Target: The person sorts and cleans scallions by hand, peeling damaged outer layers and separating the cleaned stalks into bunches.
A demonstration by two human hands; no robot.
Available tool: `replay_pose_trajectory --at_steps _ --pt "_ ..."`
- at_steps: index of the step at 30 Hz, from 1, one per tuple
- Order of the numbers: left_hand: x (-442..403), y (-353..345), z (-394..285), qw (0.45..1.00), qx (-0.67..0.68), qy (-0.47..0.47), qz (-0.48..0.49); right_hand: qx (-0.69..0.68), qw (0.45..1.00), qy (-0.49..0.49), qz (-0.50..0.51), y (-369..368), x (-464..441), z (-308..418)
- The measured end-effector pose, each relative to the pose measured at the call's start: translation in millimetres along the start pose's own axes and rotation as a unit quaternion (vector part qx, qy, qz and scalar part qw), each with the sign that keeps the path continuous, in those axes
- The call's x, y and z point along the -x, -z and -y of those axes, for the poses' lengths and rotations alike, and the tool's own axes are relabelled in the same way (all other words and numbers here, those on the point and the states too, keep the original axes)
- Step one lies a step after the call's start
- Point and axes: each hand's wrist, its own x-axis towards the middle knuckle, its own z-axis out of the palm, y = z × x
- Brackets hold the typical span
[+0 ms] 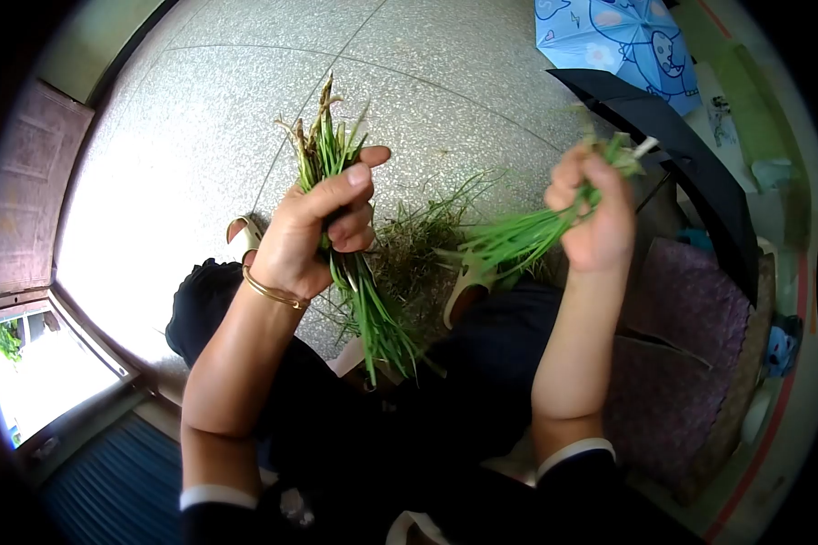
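Note:
My left hand (pixel 323 222) is closed round a bunch of green stalks (pixel 373 313), its brownish, withered ends sticking up above the fist and its green leaves hanging below. On that wrist is a gold-coloured bangle. My right hand (pixel 595 204), raised at the right, grips a second green bunch (pixel 518 238); its pale ends show above the fingers, and its leaves point left, slightly blurred. The two hands are well apart. Between and beyond them, a loose heap of grass-like stalks (pixel 413 241) lies on the speckled floor.
An open black umbrella (pixel 691 163) and a blue patterned umbrella (pixel 623 45) stand at the upper right. A purple patterned cloth (pixel 682 363) covers something at the right. Light-coloured shoes (pixel 468 291) flank the heap. A wooden door (pixel 32 191) is at the left.

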Motion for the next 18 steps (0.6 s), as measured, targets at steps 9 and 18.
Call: replay_pose_trajectory --at_steps 9,18 --pt "12 -22 5 0.969 -0.215 -0.112 -0.035 0.22 0.973 -0.061 0.016 -66 22 -40" --pt "6 -13 13 0.893 -0.392 -0.213 -0.056 0.264 0.962 -0.036 0.058 -73 23 -52"
